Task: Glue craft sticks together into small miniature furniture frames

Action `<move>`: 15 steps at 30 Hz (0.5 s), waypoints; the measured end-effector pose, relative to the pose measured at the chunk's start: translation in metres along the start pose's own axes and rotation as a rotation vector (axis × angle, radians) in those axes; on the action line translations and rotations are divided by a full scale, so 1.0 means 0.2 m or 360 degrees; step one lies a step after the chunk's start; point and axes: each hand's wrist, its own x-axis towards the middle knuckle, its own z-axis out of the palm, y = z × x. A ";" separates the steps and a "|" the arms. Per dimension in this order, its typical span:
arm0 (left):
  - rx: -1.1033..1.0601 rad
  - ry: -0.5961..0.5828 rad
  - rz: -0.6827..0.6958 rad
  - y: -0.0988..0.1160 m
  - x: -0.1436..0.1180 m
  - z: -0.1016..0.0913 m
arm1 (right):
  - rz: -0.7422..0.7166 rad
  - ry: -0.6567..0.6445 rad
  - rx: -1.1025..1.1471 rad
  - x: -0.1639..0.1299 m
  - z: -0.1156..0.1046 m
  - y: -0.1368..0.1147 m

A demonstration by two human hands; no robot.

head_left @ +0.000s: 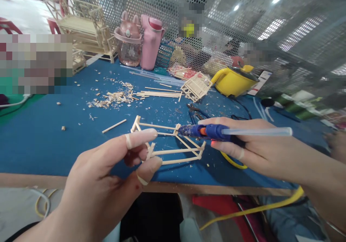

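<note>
My left hand [116, 162] pinches one end of a small frame of thin wooden sticks [175, 151], holding it just above the blue tabletop. Finger cots cover its thumb and forefinger. My right hand [243, 144] is wrapped round a blue hot glue gun [211, 131], with a clear glue stick [259, 131] poking out of its back. The gun's nozzle meets, or lies right by, the frame's far corner joint. A small red light glows beside my right fingers. Left of the frame lies a loose wooden stick [114, 126].
Wood scraps [116, 97] and several thin sticks [162, 94] lie farther back. Pliers [193, 108] rest behind the glue gun. Beyond stand a slatted wooden piece [196, 86], a yellow pot [235, 81], a pink tumbler [151, 44], a bunny-eared bottle [129, 44] and a stick-built shelf model [83, 26].
</note>
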 end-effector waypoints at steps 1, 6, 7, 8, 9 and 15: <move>-0.0021 -0.0010 -0.0017 0.00 0.00 0.00 | -0.0023 0.0009 -0.0002 0.00 0.00 0.01; -0.0094 -0.0034 -0.0101 -0.01 -0.01 0.00 | -0.0074 0.0093 0.0006 -0.03 0.02 0.04; -0.0090 -0.0031 -0.0104 -0.01 -0.01 0.00 | -0.0069 0.0100 0.0013 -0.04 0.02 0.04; -0.0082 -0.0025 -0.0097 -0.01 0.00 0.00 | -0.0068 0.0104 0.0020 -0.04 0.02 0.04; -0.0071 -0.0022 -0.0090 -0.01 0.00 0.00 | -0.0069 0.0105 0.0032 -0.04 0.01 0.04; 0.0003 -0.0040 -0.0004 -0.02 -0.01 -0.01 | -0.0090 0.0073 0.0109 -0.02 0.00 0.03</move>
